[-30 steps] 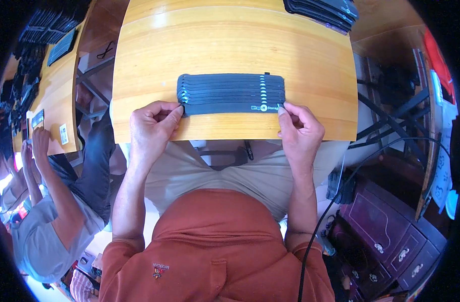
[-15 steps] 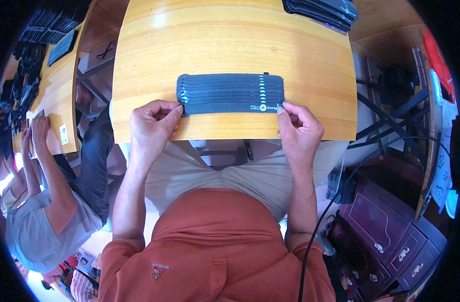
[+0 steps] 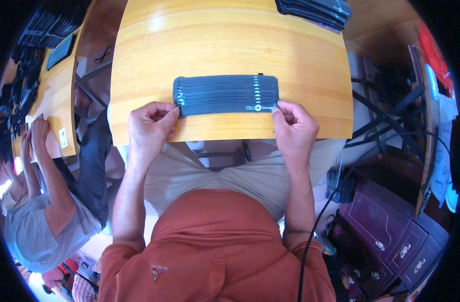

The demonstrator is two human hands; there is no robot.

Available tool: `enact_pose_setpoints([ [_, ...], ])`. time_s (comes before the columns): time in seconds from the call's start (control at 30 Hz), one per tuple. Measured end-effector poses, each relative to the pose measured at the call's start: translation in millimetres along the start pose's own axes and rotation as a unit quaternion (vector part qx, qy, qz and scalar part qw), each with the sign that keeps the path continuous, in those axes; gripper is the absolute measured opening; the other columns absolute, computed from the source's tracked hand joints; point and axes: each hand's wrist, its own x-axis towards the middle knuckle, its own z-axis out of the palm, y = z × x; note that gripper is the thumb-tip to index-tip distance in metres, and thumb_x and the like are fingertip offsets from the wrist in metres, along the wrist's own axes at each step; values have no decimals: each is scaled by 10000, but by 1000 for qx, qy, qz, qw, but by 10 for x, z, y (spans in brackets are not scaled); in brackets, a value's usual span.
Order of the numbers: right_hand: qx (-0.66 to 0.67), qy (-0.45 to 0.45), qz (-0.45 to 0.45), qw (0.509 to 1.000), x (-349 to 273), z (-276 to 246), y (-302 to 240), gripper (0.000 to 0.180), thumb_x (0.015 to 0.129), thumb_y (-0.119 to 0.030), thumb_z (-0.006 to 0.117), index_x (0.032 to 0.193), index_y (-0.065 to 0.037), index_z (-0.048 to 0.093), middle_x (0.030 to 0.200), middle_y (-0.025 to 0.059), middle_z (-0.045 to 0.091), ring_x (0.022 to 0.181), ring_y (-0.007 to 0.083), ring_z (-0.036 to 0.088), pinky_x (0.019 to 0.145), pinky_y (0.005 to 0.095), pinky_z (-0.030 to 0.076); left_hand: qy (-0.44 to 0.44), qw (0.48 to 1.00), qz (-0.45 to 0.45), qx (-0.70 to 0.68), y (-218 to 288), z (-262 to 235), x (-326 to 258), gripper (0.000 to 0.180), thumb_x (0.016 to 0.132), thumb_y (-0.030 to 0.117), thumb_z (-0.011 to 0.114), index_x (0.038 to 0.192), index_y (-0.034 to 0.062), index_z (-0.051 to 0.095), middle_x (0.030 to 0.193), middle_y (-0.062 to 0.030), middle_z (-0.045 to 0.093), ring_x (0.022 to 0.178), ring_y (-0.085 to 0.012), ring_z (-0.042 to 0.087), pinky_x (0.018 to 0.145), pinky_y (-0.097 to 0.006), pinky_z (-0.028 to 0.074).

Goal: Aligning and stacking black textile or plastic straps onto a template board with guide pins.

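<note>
So this looked like the lining-up step: a fanned stack of dark straps [image 3: 226, 94] lay flat on the wooden table [image 3: 230, 45], toward its near edge, right in front of the person. The left hand [image 3: 150, 126] was curled and pinching the left end of the nearest strap, and the right hand [image 3: 293, 123] was doing the same at the right end. My guess is the next move needed both ends to go evenly so the row stayed square. Hard to say how many straps there were, they overlapped too much. Another dark pile [image 3: 315, 10] at the far right was cut off by the frame.
</note>
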Motion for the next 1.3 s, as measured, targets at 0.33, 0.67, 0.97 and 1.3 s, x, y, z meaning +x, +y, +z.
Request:
enact_pose_setpoints([
  [0.33,-31,-2,-2,1000,12,13,-91,137,842,-5,753,964,38,709,796,129,729,631,172,688,623,324,555,11,1000,-9,11,-7,15,-1,128,943,98,751,956,-28,744,724,-20,680,601,-48,594,520,-206,480],
  [0.67,-88,-5,-20,996,28,-14,-175,115,840,-20,752,928,25,693,768,132,723,642,215,707,642,353,563,5,1000,4,28,-58,0,13,144,946,133,761,969,-9,745,737,-18,687,606,-49,603,517,-198,479],
  [0.97,-87,4,-38,995,27,-39,-173,75,841,-21,729,890,35,726,799,156,744,651,221,726,639,339,567,0,1000,16,22,-73,-7,12,160,943,151,770,971,-6,749,742,-16,692,611,-47,610,516,-196,484],
  [1.3,-93,-10,-58,994,40,-57,-161,91,826,-9,717,906,29,736,820,166,728,655,245,718,633,357,556,9,999,6,33,-56,-5,1,158,943,155,771,979,2,757,739,-10,690,614,-46,610,511,-199,485],
])
